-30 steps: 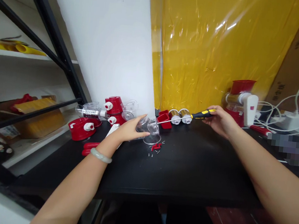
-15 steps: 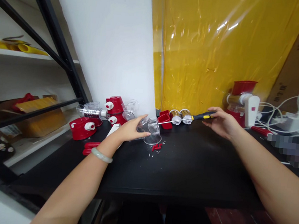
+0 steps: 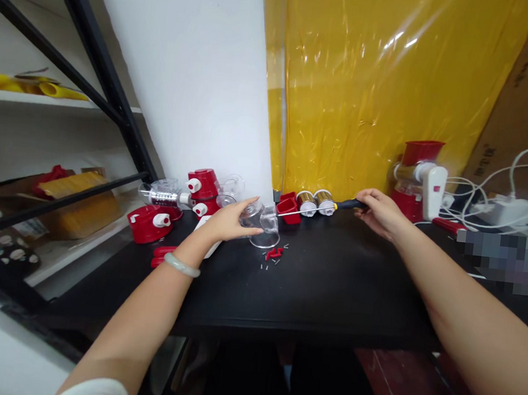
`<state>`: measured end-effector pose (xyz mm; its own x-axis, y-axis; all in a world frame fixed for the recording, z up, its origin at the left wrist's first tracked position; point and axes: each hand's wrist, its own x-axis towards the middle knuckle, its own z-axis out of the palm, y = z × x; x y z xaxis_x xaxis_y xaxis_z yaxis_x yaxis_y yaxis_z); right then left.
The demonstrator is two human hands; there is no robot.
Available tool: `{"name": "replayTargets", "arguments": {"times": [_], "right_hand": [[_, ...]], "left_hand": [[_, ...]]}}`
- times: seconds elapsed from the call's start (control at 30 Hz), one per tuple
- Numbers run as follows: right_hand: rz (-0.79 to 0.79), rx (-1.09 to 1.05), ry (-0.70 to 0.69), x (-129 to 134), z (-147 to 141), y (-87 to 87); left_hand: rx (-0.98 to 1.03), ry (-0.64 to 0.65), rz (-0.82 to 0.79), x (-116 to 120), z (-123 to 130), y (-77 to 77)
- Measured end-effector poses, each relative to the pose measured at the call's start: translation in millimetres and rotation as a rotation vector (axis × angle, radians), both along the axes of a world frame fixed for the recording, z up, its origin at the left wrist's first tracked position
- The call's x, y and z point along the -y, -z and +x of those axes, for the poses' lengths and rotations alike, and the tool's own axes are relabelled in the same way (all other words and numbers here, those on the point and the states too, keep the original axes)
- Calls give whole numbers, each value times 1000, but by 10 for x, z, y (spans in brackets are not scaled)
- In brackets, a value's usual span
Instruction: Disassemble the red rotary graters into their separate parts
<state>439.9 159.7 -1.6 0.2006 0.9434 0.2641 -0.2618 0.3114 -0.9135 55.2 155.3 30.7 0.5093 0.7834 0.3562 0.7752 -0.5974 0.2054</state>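
Note:
My left hand (image 3: pixel 237 218) is wrapped round a clear plastic housing (image 3: pixel 267 228), which rests on the black table. A screwdriver (image 3: pixel 345 204) with a black and yellow handle is in my right hand (image 3: pixel 378 212), gripped near the handle's end. Its long shaft lies nearly level and points left, the tip at the upper right part of the housing; whether it touches a screw is too small to tell. Small red pieces (image 3: pixel 276 253) and several loose screws (image 3: pixel 263 266) lie on the table just in front of the housing.
Behind stand a red hopper part (image 3: pixel 290 209) and two drum graters (image 3: pixel 307 203). Red bases (image 3: pixel 150 223) and a white-and-red handle part (image 3: pixel 163 255) are at left. An assembled red grater (image 3: pixel 420 176) and white cables (image 3: pixel 506 179) are at right. A black shelf frame (image 3: pixel 122 113) borders the left.
The view has shifted slightly. My right hand sits further over the screwdriver's handle, hiding more of its yellow. The clear housing stands more upright, with my left hand still on it.

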Motion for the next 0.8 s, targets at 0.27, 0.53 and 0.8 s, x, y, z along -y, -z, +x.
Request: {"name": "replayTargets", "arguments": {"times": [0.27,0.53,0.8], "right_hand": [[-3,-23,150,-76,76,25],[-58,185,146,-16,6,59],[-64,206,169,-29,21,66]], "left_hand": [[-393,-38,160,135,243,-611],[-451,-107,167,161,272,-685],[-151,-195,79,-14,103,-235]]}}
